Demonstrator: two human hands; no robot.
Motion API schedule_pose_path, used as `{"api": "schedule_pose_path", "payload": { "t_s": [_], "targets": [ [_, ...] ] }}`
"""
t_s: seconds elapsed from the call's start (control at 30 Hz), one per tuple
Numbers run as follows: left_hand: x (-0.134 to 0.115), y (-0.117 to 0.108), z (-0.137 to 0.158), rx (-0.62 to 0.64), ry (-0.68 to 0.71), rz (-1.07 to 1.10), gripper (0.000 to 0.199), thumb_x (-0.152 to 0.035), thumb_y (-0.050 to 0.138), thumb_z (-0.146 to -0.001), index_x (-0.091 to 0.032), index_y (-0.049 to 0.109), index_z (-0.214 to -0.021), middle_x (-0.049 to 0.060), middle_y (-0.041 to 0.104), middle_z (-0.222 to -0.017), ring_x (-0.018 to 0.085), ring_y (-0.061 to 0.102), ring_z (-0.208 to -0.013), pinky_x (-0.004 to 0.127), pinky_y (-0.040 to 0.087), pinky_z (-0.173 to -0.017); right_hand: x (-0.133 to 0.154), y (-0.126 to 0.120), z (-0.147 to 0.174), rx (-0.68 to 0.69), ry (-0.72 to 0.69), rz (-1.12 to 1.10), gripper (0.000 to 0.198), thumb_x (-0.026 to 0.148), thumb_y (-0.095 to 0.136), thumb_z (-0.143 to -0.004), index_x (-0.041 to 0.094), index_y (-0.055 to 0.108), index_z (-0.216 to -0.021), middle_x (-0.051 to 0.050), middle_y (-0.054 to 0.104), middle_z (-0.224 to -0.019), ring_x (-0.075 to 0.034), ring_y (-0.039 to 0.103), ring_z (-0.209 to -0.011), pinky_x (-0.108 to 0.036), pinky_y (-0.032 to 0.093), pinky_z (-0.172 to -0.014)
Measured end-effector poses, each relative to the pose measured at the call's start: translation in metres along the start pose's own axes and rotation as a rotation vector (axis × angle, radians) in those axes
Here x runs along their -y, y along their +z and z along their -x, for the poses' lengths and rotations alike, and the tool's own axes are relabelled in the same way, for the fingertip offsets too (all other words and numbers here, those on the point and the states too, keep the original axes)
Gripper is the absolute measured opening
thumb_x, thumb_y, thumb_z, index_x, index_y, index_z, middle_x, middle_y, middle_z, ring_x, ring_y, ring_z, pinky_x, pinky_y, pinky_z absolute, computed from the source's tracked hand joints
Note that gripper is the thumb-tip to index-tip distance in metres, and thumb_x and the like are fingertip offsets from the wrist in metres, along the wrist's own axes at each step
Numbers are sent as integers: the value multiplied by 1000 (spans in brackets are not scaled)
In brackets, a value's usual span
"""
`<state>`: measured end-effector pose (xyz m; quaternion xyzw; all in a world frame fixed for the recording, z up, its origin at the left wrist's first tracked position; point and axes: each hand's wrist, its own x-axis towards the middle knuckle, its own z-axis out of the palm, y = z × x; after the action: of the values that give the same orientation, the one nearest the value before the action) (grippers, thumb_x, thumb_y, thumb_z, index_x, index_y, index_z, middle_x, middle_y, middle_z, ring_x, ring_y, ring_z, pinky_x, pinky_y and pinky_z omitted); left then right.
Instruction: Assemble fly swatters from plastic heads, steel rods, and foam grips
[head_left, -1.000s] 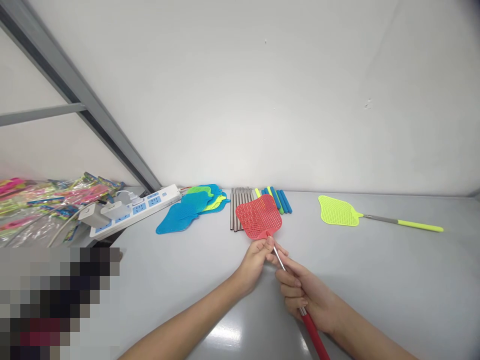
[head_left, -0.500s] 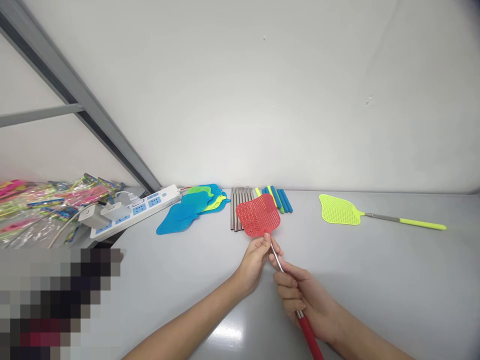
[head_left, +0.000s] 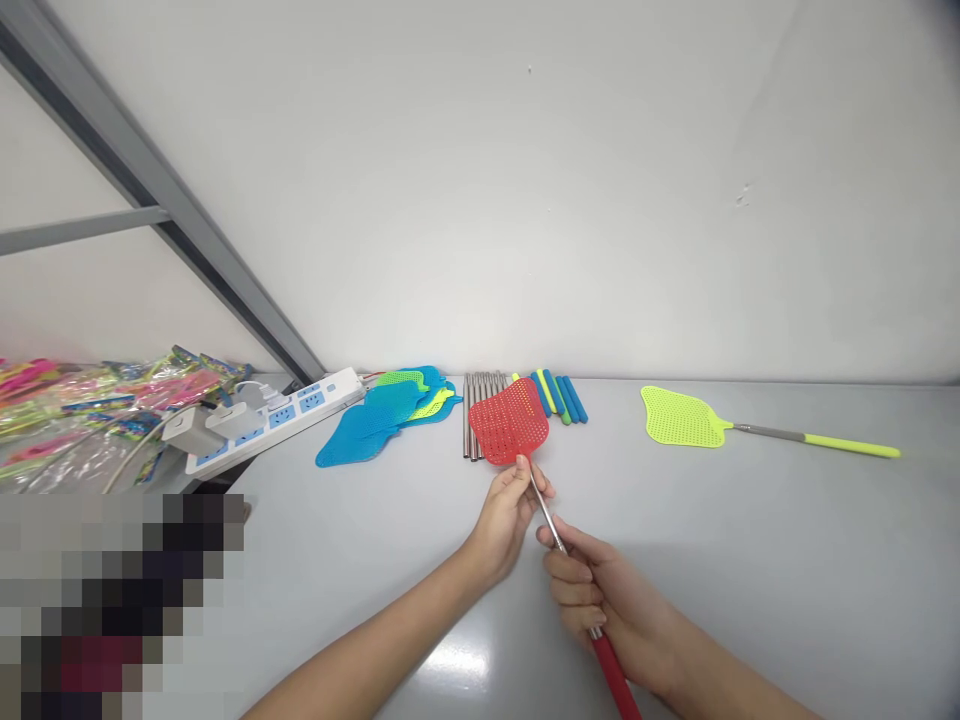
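A red mesh head (head_left: pixel 510 425) is held up over the bench (head_left: pixel 750 580) near the centre of the frame, directly beyond the left hand (head_left: pixel 504 520), which is nearer to it than the right hand (head_left: pixel 600 590). The base of the head is pinched by the left grip between thumb and fingers, the thumb being laid on top at the neck. The right grip is wrapped around a metal rod (head_left: pixel 545 510), the fingers being curled firmly about it just above a red handle (head_left: pixel 616 680). The long axis of head, rod and handle is slanted from upper left to lower right, and the handle is cut off by the bottom edge of the frame. Whether the rod is fully seated in the head cannot be told, since the joint is partly covered by the thumb.

The head is broad and flat, with rounded corners, and is pierced all over by small holes. The rod is slim, shiny and silvery; the handle is plain red and thicker.

Behind the head, metal tubes (head_left: pixel 471 420) are partly hidden. Blue mesh heads (head_left: pixel 386 410) are piled to the left, and a yellow swatter (head_left: pixel 682 417) is laid at the right of the frame.
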<state>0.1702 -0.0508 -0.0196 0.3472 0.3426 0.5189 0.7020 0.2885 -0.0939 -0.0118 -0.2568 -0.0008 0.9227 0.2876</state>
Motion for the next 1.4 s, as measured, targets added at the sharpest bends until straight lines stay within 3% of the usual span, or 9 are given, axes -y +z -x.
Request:
{"api": "schedule_pose_path", "payload": {
  "t_s": [0.2,0.77,1.1,1.23,1.4],
  "targets": [
    [2,-2,-2,20,25,25,34,-42,41,-78,-14,49,-59,0,45,-60,9,43,-59,22,34,-61,-14,-1,-3,51,-90,-94,21,31,51,-76,13,47,-68,8,21,-48,0,17,-35,-13,14,-32],
    [0,-2,-4,-9,-18,61,32,-40,46,-77,-14,46,-58,-1,44,-58,8,42,-56,22,33,-57,-20,2,-2,75,-57,-97,25,33,52,-76,14,43,-63,8,21,-47,-1,14,-35,-14,13,-32],
    [-4,0,-4,-20,12,71,27,-36,48,-77,-14,49,-60,-1,46,-60,8,45,-57,22,35,-58,-1,4,8,55,-27,48,18,31,52,-74,14,48,-68,8,20,-51,-2,15,-37,-14,14,-34],
    [-5,0,-4,-22,10,70,27,-36,47,-77,-13,52,-65,1,51,-66,10,48,-63,23,36,-62,2,2,10,-33,-120,247,19,32,50,-74,13,54,-75,5,32,-55,-3,24,-40,-16,23,-38],
    [-8,-1,-2,-5,-16,33,29,-40,44,-78,-13,55,-72,4,55,-75,11,49,-66,23,37,-63,6,4,12,-136,-189,383,23,32,51,-72,12,59,-79,-2,48,-70,-8,42,-57,-20,35,-56]
  ]
}}
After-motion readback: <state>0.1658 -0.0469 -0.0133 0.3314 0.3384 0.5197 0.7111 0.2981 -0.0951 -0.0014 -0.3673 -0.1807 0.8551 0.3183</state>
